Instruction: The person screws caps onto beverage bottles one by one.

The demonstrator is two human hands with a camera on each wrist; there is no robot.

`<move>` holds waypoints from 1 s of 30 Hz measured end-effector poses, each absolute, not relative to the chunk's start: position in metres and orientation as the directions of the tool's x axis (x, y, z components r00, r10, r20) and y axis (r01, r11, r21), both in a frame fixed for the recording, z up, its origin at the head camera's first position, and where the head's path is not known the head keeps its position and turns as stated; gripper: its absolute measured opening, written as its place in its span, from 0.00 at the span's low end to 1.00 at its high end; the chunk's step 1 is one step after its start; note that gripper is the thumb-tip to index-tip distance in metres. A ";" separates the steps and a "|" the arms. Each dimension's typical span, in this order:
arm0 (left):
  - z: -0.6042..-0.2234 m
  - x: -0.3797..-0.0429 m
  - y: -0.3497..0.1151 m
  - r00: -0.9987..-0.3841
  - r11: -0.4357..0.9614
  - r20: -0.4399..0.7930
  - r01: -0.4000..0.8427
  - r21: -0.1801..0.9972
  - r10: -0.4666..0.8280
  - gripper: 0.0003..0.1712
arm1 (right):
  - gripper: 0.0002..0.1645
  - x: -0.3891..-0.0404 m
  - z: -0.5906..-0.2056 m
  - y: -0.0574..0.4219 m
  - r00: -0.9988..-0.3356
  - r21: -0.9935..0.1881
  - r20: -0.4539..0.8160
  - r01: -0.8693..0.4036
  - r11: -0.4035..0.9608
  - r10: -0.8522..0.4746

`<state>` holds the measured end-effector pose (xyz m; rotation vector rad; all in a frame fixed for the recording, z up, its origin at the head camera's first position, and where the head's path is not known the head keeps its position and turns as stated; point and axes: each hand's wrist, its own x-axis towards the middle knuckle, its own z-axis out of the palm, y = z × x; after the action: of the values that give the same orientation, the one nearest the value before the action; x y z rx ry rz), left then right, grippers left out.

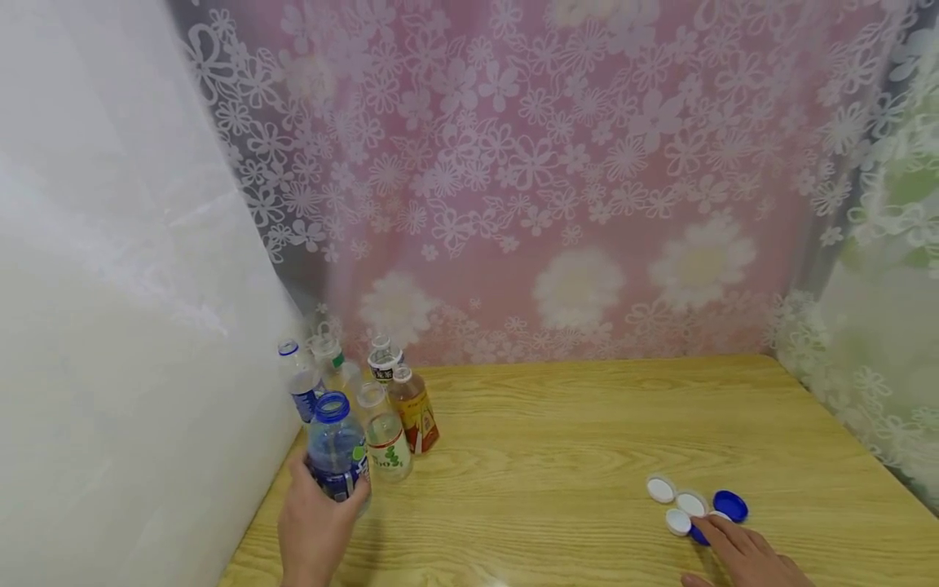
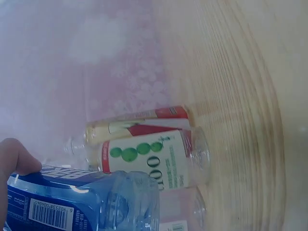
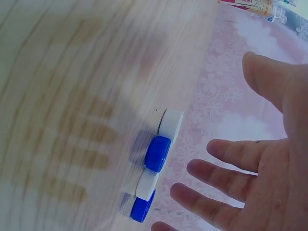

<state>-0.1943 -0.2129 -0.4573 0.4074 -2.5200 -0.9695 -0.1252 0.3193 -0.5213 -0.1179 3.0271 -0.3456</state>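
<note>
My left hand (image 1: 317, 522) grips a blue-tinted plastic bottle (image 1: 336, 444) without a cap, the thumb on its right side. In the left wrist view this bottle (image 2: 96, 197) shows a barcode on its dark label. Close beside it stands a clear bottle (image 1: 389, 448) with green dots on its label. My right hand (image 1: 748, 554) hovers by several blue and white bottle caps at the table's right, fingers spread and holding nothing. Among them are a white cap (image 1: 660, 489) and a blue cap (image 1: 729, 505); the fingers partly cover others. The right wrist view shows a gap between fingertips and caps.
Behind the held bottle stand more uncapped bottles: one with a blue rim (image 1: 299, 383), one with a green neck band (image 1: 339, 371), a yellow-labelled one (image 1: 416, 412) and another at the back (image 1: 383, 359). A white sheet (image 1: 132, 326) borders the wooden table (image 1: 550, 440) on the left.
</note>
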 end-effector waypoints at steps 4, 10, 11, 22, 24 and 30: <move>-0.451 -0.186 -0.203 -0.900 0.738 0.236 -0.125 0.663 -0.365 0.55 | 0.51 -0.125 -0.521 0.318 -0.994 -0.220 -0.061 -0.076 0.973 -0.091; -0.445 -0.177 -0.183 -0.916 0.767 0.253 -0.085 0.636 -0.311 0.54 | 0.53 -0.129 -0.520 0.318 -0.994 -0.204 -0.076 -0.062 0.977 -0.079; -0.445 -0.176 -0.179 -0.917 0.770 0.259 -0.075 0.633 -0.302 0.53 | 0.54 -0.129 -0.520 0.318 -0.993 -0.202 -0.086 -0.057 0.978 -0.076; -0.448 -0.167 -0.149 -0.920 0.818 0.321 0.000 0.576 -0.225 0.51 | 0.54 -0.125 -0.513 0.326 -0.995 -0.212 -0.048 -0.078 0.974 -0.090; -0.448 -0.165 -0.147 -0.929 0.823 0.308 0.006 0.568 -0.205 0.51 | 0.54 -0.125 -0.511 0.326 -0.995 -0.210 -0.055 -0.069 0.975 -0.082; -0.447 -0.159 -0.142 -0.950 0.845 0.293 0.067 0.531 -0.109 0.51 | 0.54 -0.127 -0.503 0.325 -0.993 -0.213 -0.097 -0.047 0.976 -0.069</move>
<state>-0.1585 -0.1423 -0.4471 0.0318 -2.7102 -0.7961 -0.1267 0.3248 -0.5034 -0.0883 3.0190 -0.3221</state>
